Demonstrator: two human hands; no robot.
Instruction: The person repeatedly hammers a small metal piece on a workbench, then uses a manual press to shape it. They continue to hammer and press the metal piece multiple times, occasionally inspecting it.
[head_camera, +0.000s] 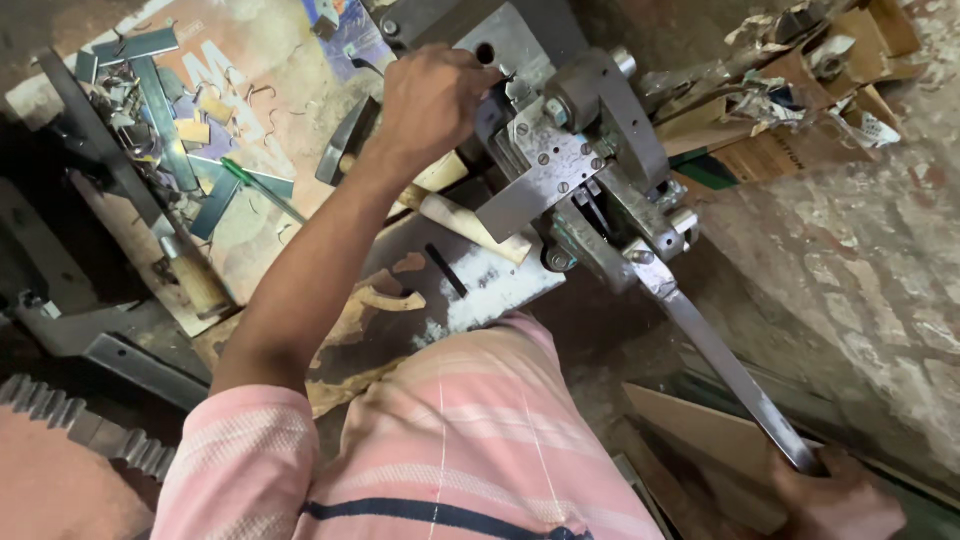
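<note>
Steel lever sits clenched in the right hand's grip; left hand clutches the press

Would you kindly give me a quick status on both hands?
Left hand at the press head. Right hand gripping the lever. Metal strips lie left, apart.

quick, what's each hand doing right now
Left hand: curled at the press head; what it holds cannot be told.
Right hand: closed on the lever.
</note>
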